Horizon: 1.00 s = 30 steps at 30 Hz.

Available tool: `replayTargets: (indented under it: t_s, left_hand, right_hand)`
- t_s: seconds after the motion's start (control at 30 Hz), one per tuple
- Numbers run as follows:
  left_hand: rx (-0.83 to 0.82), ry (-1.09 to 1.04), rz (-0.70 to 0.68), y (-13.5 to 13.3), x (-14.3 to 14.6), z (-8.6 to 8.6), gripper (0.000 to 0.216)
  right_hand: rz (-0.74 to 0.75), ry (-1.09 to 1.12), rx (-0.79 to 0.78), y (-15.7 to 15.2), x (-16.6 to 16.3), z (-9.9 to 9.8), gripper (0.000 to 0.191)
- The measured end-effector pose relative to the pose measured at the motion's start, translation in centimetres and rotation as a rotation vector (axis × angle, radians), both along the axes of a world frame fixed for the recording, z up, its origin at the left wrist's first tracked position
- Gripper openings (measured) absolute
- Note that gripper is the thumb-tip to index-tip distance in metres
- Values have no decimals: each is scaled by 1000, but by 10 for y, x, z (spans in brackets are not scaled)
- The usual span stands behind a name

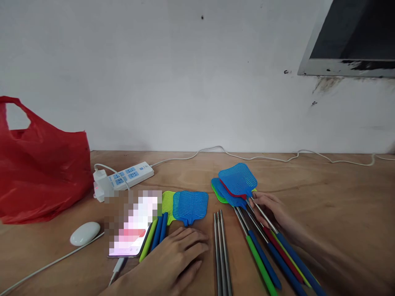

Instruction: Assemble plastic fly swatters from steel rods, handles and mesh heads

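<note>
A person's right hand grips the metal shaft of a blue swatter just below its mesh head, the uppermost in a fanned pile at the right of a wooden table. The forearm slants in from the near right corner, with the wrist low and the fingers toward the left. The left hand lies palm down near the middle, fingers loosely curled and spread, nothing visible in its grasp; its forearm rises from the near edge.

Beneath the held piece, the swatter pile looks fully joined, head to shaft to handle, in green, blue, red and yellow; overlap makes the exact count uncertain. Between the hands, three bare metal rods lie side by side, attached to nothing. Just beyond the left hand sit a lime mesh head and a blue mesh head, partly overlapping, neither with a shaft. To their near left are one lime handle sleeve and two blue handle sleeves, also loose. By that layout, most of the assembly appears done, with roughly three sets of parts unjoined.

Farther left, a lit phone lies beside the sleeves, with a power strip beyond and a red bag at the far left.
</note>
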State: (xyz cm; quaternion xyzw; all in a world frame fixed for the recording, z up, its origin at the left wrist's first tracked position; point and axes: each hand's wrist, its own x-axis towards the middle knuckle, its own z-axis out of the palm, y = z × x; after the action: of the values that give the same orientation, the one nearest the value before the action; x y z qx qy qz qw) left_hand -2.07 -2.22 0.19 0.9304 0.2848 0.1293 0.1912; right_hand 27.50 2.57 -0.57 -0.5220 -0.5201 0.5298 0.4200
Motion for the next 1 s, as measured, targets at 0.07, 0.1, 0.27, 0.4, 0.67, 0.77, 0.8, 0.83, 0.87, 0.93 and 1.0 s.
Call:
replayTargets:
  t_s: [0.07,0.1,0.27,0.4,0.67,0.77,0.8,0.83,0.87,0.93,1.0]
  left_hand:
    - [-1,-11,1,0,0,0,34]
    - [0,-13,1,0,0,0,34]
    - [-1,-6,5,0,-1,-1,34]
    - [-10,2,8,-1,0,0,33]
    - [-19,-8,10,1,1,2,31]
    - [-36,-62,51,0,0,1,25]
    - [-49,-97,78,0,0,0,22]
    - [-70,-138,111,-1,-1,0,19]
    - [-100,-181,152,-1,-1,-1,19]
    - [-188,-260,224,-1,-2,-1,28]
    - [-294,-309,252,-1,-3,-2,38]
  right_hand:
    - [38,104,2,1,-1,-1,29]
    - [63,149,-20,2,-2,-3,31]
    - [154,250,-145,5,-4,-11,34]
    - [141,350,-190,-3,-7,-5,26]
    - [12,529,-249,-18,-13,6,17]
    - [-25,575,-245,-19,-16,4,18]
    - [-25,587,-227,-19,-17,4,18]
    - [-23,593,-206,-20,-19,3,19]
    - [-20,593,-187,-21,-21,3,20]
    - [-12,585,-160,-23,-25,4,23]
    - [13,580,-145,-25,-29,4,24]
